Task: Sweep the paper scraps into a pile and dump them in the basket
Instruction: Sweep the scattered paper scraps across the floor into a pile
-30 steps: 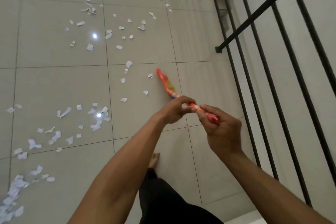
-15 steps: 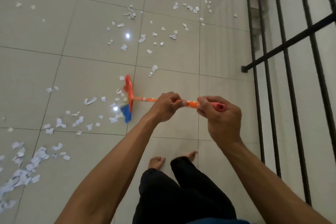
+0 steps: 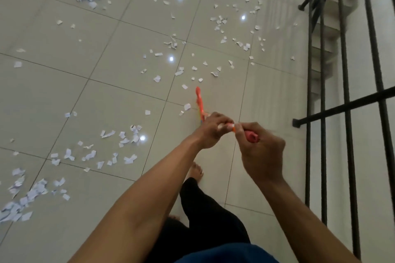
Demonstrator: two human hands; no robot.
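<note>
gripping the broom [image 3: 200, 102], left hand [image 3: 210, 132] and right hand [image 3: 263, 156] sit between railing [image 3: 346, 107] and scraps [image 3: 130, 158].

Fingers and frame edges are hiding much of what I am holding.

My left hand [image 3: 210, 132] and right hand [image 3: 261, 152] are wrapping the handle of the broom [image 3: 200, 103], so only an orange stub is peeking out between them. The head, at 12 o'clock from my hands, is smearing, and its bristles are too blurred to tell. At 8 o'clock the paper scraps [image 3: 32, 193] are running off the left edge. At 3 o'clock the railing [image 3: 347, 107] bars are leaving the frame at top and right. My foot [image 3: 195, 172] is half hiding behind my left forearm.
</note>
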